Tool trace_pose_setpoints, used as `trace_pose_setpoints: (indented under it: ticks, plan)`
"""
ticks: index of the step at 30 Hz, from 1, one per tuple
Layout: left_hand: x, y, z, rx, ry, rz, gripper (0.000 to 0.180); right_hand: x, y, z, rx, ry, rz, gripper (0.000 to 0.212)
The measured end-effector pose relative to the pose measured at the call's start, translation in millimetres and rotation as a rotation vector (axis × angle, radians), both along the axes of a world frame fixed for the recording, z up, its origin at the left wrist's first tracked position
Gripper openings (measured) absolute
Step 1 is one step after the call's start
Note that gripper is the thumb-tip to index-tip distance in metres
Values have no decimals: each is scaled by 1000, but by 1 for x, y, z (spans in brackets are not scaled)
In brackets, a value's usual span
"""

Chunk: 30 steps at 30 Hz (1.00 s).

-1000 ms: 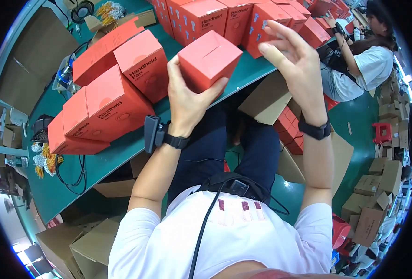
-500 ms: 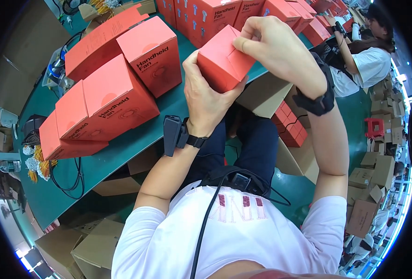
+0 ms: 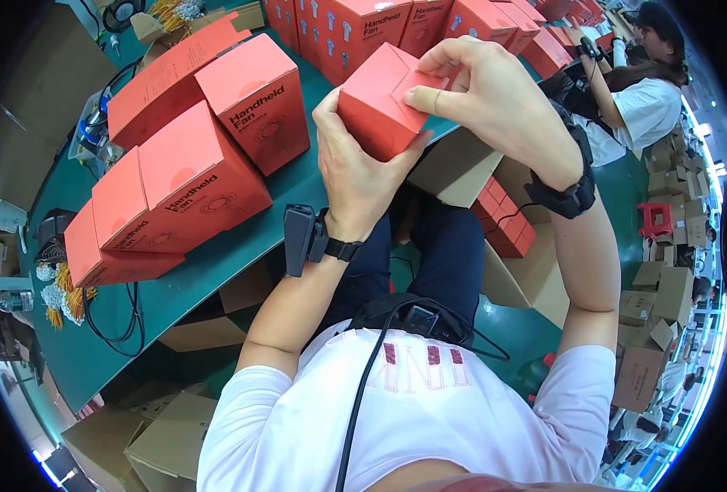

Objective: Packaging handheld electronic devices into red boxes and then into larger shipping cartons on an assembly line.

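A red cardboard box (image 3: 377, 94) is held up in front of me, tilted, with a folded flap on its upper face. My left hand (image 3: 353, 168) wraps round it from below and the left, thumb along the near side. At its right upper edge my right hand (image 3: 494, 102) has thumb and forefinger bent onto the flap; the other fingers curl behind. To the left on the green table (image 3: 216, 283) lie several larger red printed fan boxes, among them a front box (image 3: 207, 184) and an upright box (image 3: 261, 102).
More red boxes (image 3: 363, 37) stand along the table's far side. By my right knee an open brown carton (image 3: 535, 279) contains small red boxes (image 3: 503, 217). A black cable (image 3: 121, 328) and bundled wires (image 3: 64, 291) lie at the left. A co-worker (image 3: 646, 98) works at the right.
My right thumb has moved onto the flap and the forefinger has lifted and straightened a little. The box has shifted slightly left; my left hand keeps hold of it.
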State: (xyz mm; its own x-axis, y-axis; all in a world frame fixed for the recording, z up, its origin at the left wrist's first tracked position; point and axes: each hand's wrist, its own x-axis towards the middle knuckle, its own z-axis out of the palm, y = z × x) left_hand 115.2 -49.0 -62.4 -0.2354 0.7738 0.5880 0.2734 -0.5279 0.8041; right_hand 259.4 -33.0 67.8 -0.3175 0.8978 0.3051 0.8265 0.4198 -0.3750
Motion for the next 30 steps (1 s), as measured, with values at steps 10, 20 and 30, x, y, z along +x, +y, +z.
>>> trace_pose_setpoints:
  ticks: [10,20,30]
  plan:
    - [5,-11,-14,66,41,-30,95,15,-11,14,-240,13,32,28]
    - [15,-18,-25,225,95,-33,98,31,-31,8,-168,89,2,22]
    - [25,-31,-32,348,162,-43,95,46,-50,-5,-468,406,-33,28]
